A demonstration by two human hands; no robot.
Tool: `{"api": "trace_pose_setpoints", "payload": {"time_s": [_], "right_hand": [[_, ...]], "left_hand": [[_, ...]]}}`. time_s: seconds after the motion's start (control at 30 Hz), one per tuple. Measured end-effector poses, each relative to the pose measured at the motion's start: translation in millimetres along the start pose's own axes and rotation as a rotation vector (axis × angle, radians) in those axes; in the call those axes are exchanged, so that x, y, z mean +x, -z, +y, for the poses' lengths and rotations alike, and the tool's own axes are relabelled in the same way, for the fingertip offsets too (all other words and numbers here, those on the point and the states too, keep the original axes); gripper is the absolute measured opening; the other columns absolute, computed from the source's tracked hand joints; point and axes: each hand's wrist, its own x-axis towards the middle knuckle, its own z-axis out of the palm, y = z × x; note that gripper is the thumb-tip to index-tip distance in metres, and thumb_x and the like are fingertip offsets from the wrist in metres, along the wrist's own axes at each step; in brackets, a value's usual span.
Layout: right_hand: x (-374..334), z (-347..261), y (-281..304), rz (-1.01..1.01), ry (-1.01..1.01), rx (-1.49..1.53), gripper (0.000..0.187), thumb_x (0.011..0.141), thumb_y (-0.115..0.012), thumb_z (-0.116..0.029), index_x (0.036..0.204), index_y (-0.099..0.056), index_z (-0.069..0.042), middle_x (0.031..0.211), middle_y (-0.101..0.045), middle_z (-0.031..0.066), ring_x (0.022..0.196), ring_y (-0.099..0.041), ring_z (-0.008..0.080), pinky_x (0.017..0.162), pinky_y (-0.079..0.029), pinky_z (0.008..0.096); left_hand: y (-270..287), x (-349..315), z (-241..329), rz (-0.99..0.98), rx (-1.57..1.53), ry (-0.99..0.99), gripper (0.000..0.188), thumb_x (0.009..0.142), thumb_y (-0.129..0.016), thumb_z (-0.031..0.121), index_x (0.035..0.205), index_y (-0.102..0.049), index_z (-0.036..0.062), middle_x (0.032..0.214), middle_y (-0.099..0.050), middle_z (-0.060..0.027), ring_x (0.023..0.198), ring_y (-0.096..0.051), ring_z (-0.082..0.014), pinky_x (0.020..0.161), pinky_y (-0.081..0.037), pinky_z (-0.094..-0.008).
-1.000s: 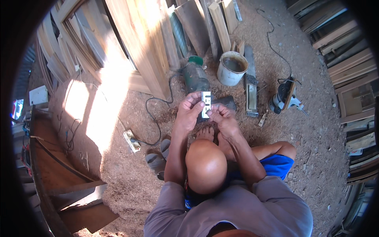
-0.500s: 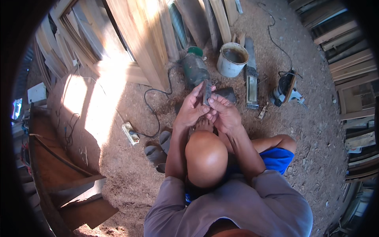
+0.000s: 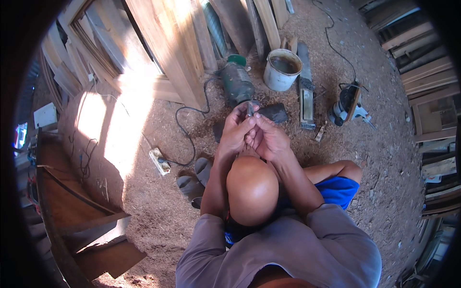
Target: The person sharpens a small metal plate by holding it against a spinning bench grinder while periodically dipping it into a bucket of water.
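Both hands meet over my raised knee, in front of a green motor-like machine [image 3: 238, 85] on the ground. Between them is a small flat grey piece [image 3: 250, 110] that looks like metal; only a narrow part of it shows. My left hand [image 3: 236, 130] is closed on its left side, thumb pressed in. My right hand [image 3: 270, 138] pinches it from the right with thumb and fingers. The fingers hide most of the piece. The near end of the machine lies just beyond the fingertips; whether the piece touches it, I cannot tell. A dark block [image 3: 275, 113] lies right of the machine.
A white bucket [image 3: 280, 85] of murky liquid stands beyond the hands, beside a long dark board [image 3: 304, 67]. A power tool [image 3: 349, 105] lies farther right. Left are a socket strip [image 3: 159, 161], black cable and sandals [image 3: 190, 185]. Wooden frames and planks [image 3: 165, 53] lean behind.
The grey piece has tilted, from showing its broad face to showing only a narrow part. My hands have closed in around it, still gripping it.
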Motion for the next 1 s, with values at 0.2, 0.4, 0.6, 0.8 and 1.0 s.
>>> {"api": "trace_pose_setpoints", "payload": {"time_s": [0.2,0.4,0.6,0.8,1.0], "right_hand": [[-0.3,1.9,-4.3,0.063,0.005,0.026,0.01,0.092,-0.061,-0.023,0.093,-0.062,-0.013,0.074,-0.062,-0.0051,0.059,-0.055,0.0051,0.056,-0.049,0.0228],[3.7,0.2,-2.7,0.064,-0.004,0.04,0.01,0.091,-0.063,-0.024,0.093,-0.063,-0.014,0.074,-0.062,-0.0052,0.057,-0.054,0.0056,0.055,-0.047,0.0234],[6.5,1.7,-4.7,0.106,-0.022,0.026,0.013,0.091,-0.063,-0.026,0.092,-0.063,-0.013,0.073,-0.061,-0.0054,0.056,-0.052,0.0059,0.055,-0.047,0.0239],[14.6,4.5,-0.5,0.078,-0.025,0.007,0.015,0.091,-0.063,-0.027,0.092,-0.063,-0.012,0.072,-0.061,-0.0055,0.055,-0.053,0.0055,0.054,-0.047,0.0234],[21.4,8.5,-0.1,0.063,-0.028,0.01,0.015,0.09,-0.064,-0.027,0.093,-0.064,-0.012,0.073,-0.061,-0.0056,0.055,-0.053,0.0051,0.054,-0.048,0.0225]], "left_hand": [[0.3,1.5,-3.8,0.111,0.03,0.015,0.044,0.087,-0.067,0.013,0.122,-0.047,-0.0029,0.081,-0.052,0.0003,0.057,-0.045,-0.0033,0.044,-0.036,-0.0162],[-7.1,1.0,-0.7,0.158,-0.006,-0.002,0.042,0.085,-0.067,0.007,0.12,-0.046,-0.0044,0.082,-0.05,-0.0011,0.056,-0.046,-0.0036,0.042,-0.036,-0.0163],[-3.9,-0.4,-1.5,0.155,0.072,-0.033,0.05,0.086,-0.069,0.022,0.122,-0.046,-0.0044,0.074,-0.051,0.0023,0.057,-0.044,-0.0027,0.043,-0.035,-0.0149],[-0.8,1.4,-2.7,0.165,0.049,-0.047,0.049,0.087,-0.069,0.022,0.122,-0.046,-0.0038,0.075,-0.052,0.0023,0.056,-0.044,-0.0022,0.042,-0.034,-0.0146],[-1.1,-0.9,-2.6,0.231,0.039,-0.093,0.047,0.087,-0.069,0.02,0.12,-0.046,-0.0036,0.076,-0.053,0.002,0.055,-0.044,-0.0018,0.041,-0.033,-0.0147]]}}
